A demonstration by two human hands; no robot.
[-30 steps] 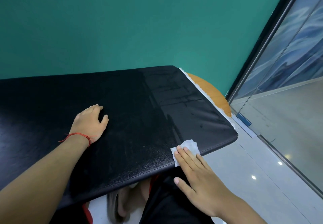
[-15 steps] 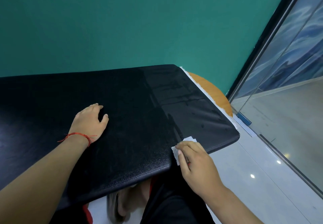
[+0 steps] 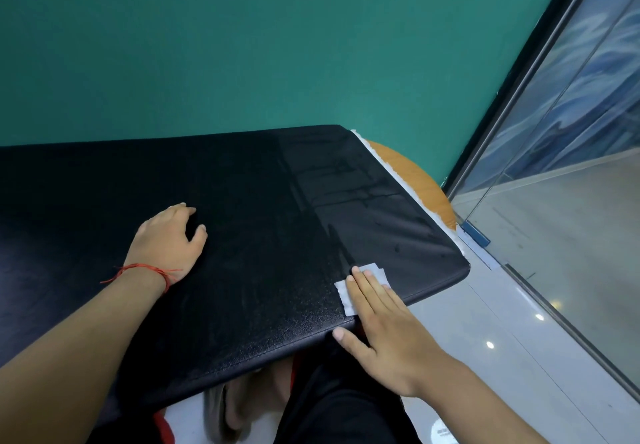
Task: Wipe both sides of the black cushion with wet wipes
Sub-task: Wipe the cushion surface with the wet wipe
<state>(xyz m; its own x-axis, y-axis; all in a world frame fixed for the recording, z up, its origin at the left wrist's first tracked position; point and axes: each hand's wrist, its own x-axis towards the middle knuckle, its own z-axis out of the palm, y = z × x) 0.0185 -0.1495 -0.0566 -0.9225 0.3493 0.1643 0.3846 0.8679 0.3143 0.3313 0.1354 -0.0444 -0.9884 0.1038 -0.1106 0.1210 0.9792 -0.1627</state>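
The black cushion [image 3: 249, 221] lies flat and wide across the view, its right part glossy with wet streaks. My left hand [image 3: 169, 239], with a red string at the wrist, rests palm down on the cushion's middle. A white wet wipe [image 3: 346, 293] lies near the cushion's front right edge. My right hand [image 3: 384, 325] presses it flat with straight fingers, and the thumb reaches out along the cushion's front rim.
A round wooden table [image 3: 412, 173] shows under the cushion's right end. A teal wall [image 3: 277, 45] stands behind. Glass panels in a dark frame [image 3: 571, 114] run along the right above a pale tiled floor [image 3: 491, 357]. My legs and a sandal [image 3: 228, 409] show below the cushion.
My right hand curled over the wipe at the cushion's front edge half a second ago; now its fingers lie straight and the wipe sits slightly further onto the cushion. My left hand stayed put.
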